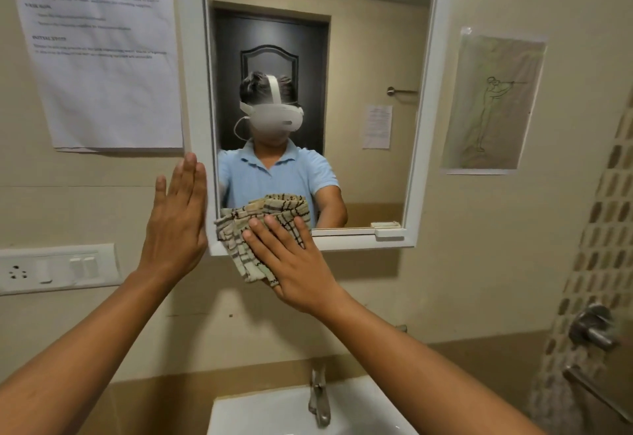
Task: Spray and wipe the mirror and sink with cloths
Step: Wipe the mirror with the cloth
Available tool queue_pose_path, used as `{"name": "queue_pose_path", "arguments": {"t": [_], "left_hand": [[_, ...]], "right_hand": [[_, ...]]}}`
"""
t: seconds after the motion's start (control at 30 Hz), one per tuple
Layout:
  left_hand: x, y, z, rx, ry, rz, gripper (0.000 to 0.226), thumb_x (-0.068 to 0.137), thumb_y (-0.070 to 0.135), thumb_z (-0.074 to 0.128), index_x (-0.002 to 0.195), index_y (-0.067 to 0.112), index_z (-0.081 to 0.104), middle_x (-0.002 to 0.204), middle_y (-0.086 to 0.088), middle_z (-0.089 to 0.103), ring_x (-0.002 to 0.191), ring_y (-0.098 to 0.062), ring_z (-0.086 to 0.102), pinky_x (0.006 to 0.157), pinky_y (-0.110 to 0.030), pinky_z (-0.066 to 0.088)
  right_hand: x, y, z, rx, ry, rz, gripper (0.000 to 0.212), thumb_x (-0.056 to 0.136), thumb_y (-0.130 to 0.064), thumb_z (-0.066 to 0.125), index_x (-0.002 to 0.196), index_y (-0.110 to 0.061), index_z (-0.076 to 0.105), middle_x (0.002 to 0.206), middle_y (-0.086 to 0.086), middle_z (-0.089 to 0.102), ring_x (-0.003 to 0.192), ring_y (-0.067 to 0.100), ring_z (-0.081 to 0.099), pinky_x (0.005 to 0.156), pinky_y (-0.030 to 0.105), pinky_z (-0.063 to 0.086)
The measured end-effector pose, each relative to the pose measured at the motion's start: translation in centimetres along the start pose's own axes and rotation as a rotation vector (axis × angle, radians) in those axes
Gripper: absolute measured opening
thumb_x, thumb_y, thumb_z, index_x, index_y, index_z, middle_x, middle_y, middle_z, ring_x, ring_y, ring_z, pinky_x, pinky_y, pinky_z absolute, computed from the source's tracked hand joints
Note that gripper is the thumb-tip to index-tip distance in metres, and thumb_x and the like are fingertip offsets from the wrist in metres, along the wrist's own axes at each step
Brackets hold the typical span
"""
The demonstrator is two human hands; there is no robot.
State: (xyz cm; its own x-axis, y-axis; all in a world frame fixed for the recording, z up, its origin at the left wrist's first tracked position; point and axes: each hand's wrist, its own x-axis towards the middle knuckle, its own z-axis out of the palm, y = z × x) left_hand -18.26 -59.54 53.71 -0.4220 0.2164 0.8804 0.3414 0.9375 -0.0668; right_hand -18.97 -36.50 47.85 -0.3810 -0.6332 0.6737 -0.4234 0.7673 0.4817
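A white-framed mirror (376, 40) hangs on the beige wall above a white sink (274, 414). My right hand (294, 263) lies flat with straight fingers on a folded beige cloth with dark stripes (236, 229) and presses it against the mirror's lower left corner. My left hand (176, 215) is raised with straight fingers beside the mirror's left frame, its fingertips touching the frame edge. The glass reflects a person in a blue shirt wearing a headset, along with the cloth. No spray bottle is in view.
A metal tap (319, 397) stands at the back of the sink. A printed sheet (99, 50) is taped left of the mirror and a drawing (493, 102) to its right. A switch plate (58, 268) sits at the left, a wall valve (594, 326) at the right.
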Motion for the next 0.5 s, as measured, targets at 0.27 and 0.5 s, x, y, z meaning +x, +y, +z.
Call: {"name": "queue_pose_path", "arguments": {"t": [0.27,0.5], "left_hand": [[0.0,0.5,0.2,0.037,0.005,-0.046,0.078,0.086,0.007,0.033,0.156,0.005,0.001,0.165,-0.012,-0.007,0.153,-0.026,-0.004,0.123,-0.053,0.005],[-0.2,0.5,-0.2,0.097,-0.037,-0.067,0.079,0.084,0.006,0.036,0.156,0.004,0.003,0.165,-0.014,-0.002,0.153,-0.027,-0.002,0.123,-0.053,0.005]], "right_hand": [[-6.6,5.9,-0.9,0.032,0.011,0.21,0.068,0.097,-0.037,0.051,0.156,-0.016,0.022,0.165,0.003,0.013,0.153,0.024,0.008,0.119,0.059,0.014],[-5.8,2.9,-0.2,0.085,0.017,0.255,0.076,0.094,-0.034,0.053,0.157,-0.017,0.015,0.166,0.006,0.006,0.153,0.027,0.001,0.119,0.061,0.007]]}}
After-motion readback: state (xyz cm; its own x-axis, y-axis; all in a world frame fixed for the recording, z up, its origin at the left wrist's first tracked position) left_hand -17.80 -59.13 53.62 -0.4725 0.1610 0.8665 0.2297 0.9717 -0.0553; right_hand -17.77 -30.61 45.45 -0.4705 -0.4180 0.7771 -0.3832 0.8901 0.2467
